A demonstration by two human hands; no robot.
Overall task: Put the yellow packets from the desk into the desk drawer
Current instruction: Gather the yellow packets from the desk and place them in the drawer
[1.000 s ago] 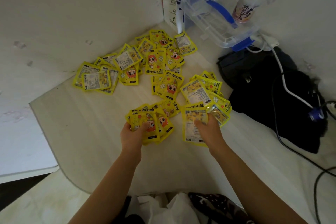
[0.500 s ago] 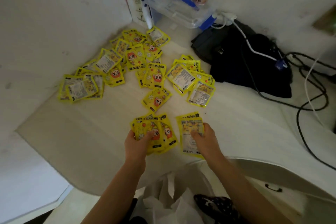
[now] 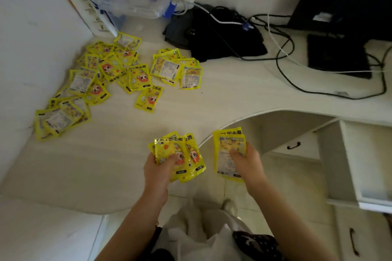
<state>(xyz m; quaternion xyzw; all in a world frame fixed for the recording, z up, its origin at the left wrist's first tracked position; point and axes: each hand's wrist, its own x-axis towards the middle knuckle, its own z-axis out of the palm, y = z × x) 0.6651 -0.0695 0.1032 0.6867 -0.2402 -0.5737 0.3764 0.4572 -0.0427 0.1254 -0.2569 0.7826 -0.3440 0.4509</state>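
From the head camera we see our left hand [image 3: 158,170] gripping a fanned bunch of yellow packets [image 3: 180,154] over the desk's [image 3: 212,99] front edge. Our right hand [image 3: 247,162] pinches a second stack [image 3: 228,144] just past that edge. More loose packets [image 3: 110,74] lie scattered toward the back left corner. An open drawer [image 3: 369,161] stands at the right.

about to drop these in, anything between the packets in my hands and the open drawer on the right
Nothing visible blocks the way. The left hand and right hand each grip yellow packets past the desk edge, and only open space lies between them and the open drawer.
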